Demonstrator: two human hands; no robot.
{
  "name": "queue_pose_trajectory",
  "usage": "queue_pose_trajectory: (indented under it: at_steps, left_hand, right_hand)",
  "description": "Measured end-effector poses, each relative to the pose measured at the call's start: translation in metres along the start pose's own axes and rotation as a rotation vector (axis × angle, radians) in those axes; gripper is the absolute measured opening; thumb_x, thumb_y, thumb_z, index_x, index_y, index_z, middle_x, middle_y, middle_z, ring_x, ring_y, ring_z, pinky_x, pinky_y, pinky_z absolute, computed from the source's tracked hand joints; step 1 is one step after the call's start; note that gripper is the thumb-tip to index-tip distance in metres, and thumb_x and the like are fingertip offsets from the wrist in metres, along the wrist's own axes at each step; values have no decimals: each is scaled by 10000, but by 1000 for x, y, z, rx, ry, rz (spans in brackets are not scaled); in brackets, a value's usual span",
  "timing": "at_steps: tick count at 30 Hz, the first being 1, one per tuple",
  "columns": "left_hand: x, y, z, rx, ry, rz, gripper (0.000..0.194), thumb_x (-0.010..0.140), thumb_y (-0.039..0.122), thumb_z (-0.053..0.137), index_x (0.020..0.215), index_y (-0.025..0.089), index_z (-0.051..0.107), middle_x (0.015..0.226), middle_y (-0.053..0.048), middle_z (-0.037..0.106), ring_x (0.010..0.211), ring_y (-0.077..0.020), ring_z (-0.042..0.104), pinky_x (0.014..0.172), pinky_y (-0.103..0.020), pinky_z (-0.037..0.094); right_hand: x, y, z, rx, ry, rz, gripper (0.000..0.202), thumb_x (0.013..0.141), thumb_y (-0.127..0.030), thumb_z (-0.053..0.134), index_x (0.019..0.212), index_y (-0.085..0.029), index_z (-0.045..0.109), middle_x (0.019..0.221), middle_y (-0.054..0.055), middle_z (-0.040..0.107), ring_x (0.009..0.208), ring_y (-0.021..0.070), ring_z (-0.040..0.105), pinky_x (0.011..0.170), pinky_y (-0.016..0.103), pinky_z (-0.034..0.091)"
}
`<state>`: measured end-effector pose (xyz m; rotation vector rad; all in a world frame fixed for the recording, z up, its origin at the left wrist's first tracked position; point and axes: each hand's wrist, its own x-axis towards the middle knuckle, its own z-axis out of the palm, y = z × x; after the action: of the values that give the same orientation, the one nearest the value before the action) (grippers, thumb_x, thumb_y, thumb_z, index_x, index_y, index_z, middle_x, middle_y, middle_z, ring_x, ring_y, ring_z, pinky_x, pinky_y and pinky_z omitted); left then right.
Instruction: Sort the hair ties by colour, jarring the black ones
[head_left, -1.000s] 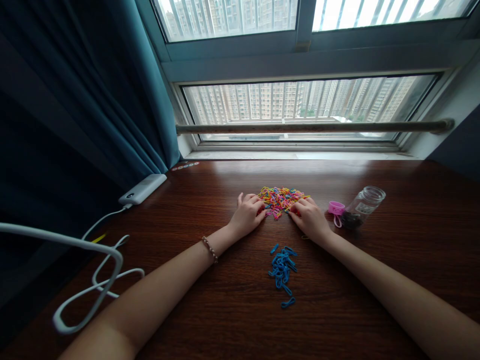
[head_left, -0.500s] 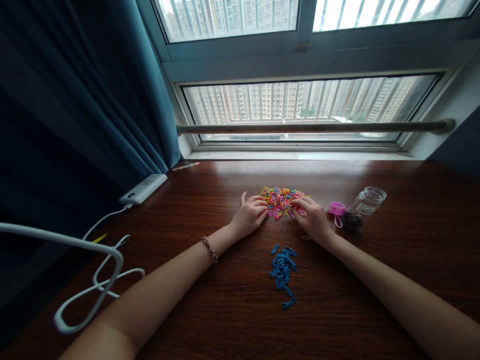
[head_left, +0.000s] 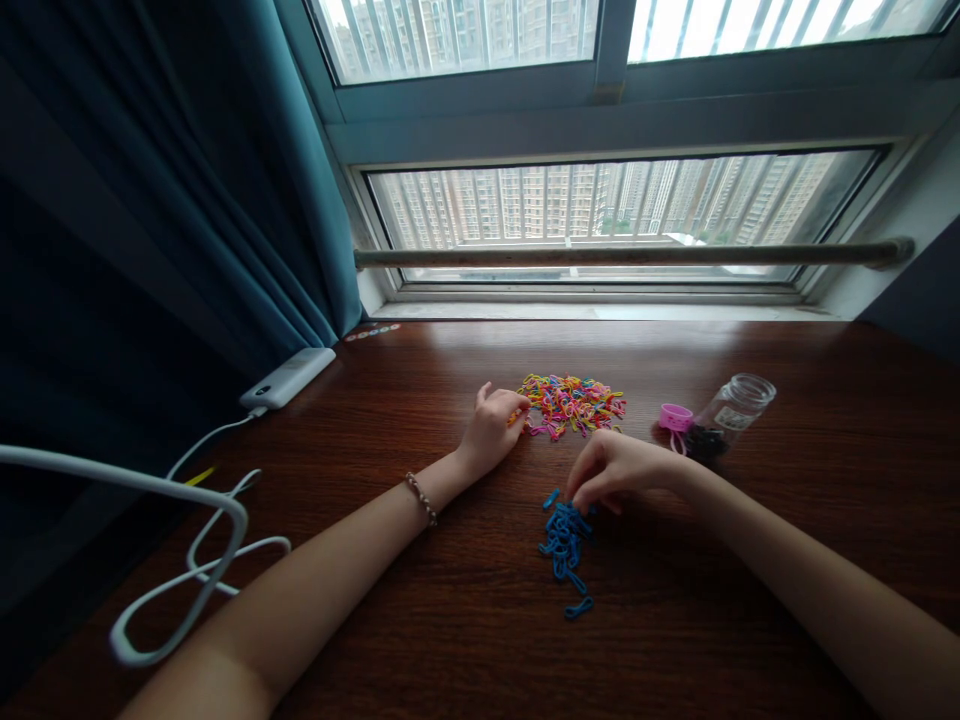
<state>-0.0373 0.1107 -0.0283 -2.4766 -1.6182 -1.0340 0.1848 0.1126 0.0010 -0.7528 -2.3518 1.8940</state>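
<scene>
A pile of small multicoloured loops [head_left: 574, 403] lies on the brown table. At its left edge rests my left hand [head_left: 495, 425], its fingers curled and touching the nearest loops; whether it grips any is too small to tell. Nearer to me is a heap of blue loops [head_left: 564, 540], with one blue loop [head_left: 578, 608] a little apart at the near end. My right hand [head_left: 619, 468] is over the far right edge of the blue heap, thumb and fingertips pinched together and pointing down. What lies between those fingertips is hidden.
Right of the pile, a clear jar [head_left: 739, 405] with dark contents leans on its side beside a pink lid [head_left: 676, 417]. At the left are a white power bank [head_left: 289, 379], a white cable [head_left: 238, 540] and a blue curtain [head_left: 300, 230]. A window stands behind the table [head_left: 465, 345].
My right hand has moved from the multicoloured pile toward me, down to the blue heap. My left hand has shifted slightly left, its fingers more curled.
</scene>
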Motion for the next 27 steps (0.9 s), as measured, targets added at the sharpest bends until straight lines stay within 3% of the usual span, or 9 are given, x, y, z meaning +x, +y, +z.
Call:
queue_pose_trajectory:
  at_steps: [2, 6, 8, 11, 14, 17, 20, 23, 27]
  left_hand:
    - [0, 1, -2, -35, 15, 43, 125, 804, 173, 489, 881, 197, 585, 883, -17, 662, 889, -153, 584, 1036, -448, 230]
    - [-2, 12, -8, -132, -52, 255, 139, 826, 209, 470, 856, 201, 606, 885, -24, 679, 890, -133, 597, 1027, -390, 285]
    - [-7, 21, -10, -165, -131, 380, 166, 830, 215, 458, 858, 219, 621, 882, -18, 688, 912, -129, 599, 1038, -378, 279]
    - [-15, 33, -11, -193, -227, 520, 198, 826, 220, 458, 926, 251, 626, 879, -2, 697, 962, -131, 590, 1067, -380, 238]
    - [-19, 34, -10, -190, -236, 569, 219, 831, 228, 463, 998, 253, 604, 867, 7, 700, 963, -128, 590, 1075, -378, 225]
    - [-15, 28, -10, -125, -171, 505, 212, 843, 239, 457, 1000, 236, 600, 876, -3, 693, 951, -132, 585, 1066, -379, 237]
    - [-8, 23, -11, -22, -151, 397, 236, 849, 270, 454, 1039, 229, 588, 1041, -37, 649, 1091, -167, 509, 1069, -404, 215]
    - [-3, 21, -9, 53, -230, 333, 369, 858, 321, 438, 1214, 229, 477, 1245, -68, 529, 1260, -217, 340, 1082, -474, 119]
    - [-2, 20, -4, 71, -356, 268, 490, 857, 426, 409, 1308, 240, 359, 1316, -82, 457, 1316, -257, 227, 1052, -566, 55]
  right_hand:
    - [3, 4, -2, -10, 233, -55, 308, 733, -409, 609, 792, -118, 689, 589, 24, 627, 374, 76, 489, 334, 170, 329]
    - [8, 22, -14, -235, 996, -192, 233, 779, -350, 554, 785, -151, 676, 638, 42, 651, 522, 145, 577, 483, 240, 446]
    - [9, 31, -19, -381, 1156, -205, 192, 794, -296, 531, 835, -172, 672, 703, 49, 672, 606, 177, 608, 561, 278, 475]
    - [10, 38, -21, -514, 1136, -256, 217, 817, -218, 481, 975, -188, 628, 847, 59, 678, 761, 203, 624, 688, 330, 496]
    - [14, 38, -17, -678, 1007, -347, 313, 836, -161, 442, 1132, -187, 540, 1077, 83, 615, 1050, 216, 531, 899, 390, 432]
    - [16, 38, -12, -868, 816, -364, 407, 860, -167, 426, 1266, -199, 428, 1270, 84, 491, 1240, 221, 349, 1003, 431, 344]
    - [16, 38, -9, -1004, 697, -352, 429, 873, -210, 441, 1298, -235, 389, 1316, 61, 449, 1286, 235, 266, 1023, 484, 299]
    - [16, 39, -9, -1042, 716, -357, 340, 882, -210, 431, 1216, -241, 484, 1256, 56, 510, 1261, 243, 309, 1007, 508, 302]
    - [15, 39, -9, -1023, 833, -369, 214, 874, -211, 451, 1016, -222, 610, 1079, 50, 617, 1157, 245, 422, 988, 486, 320]
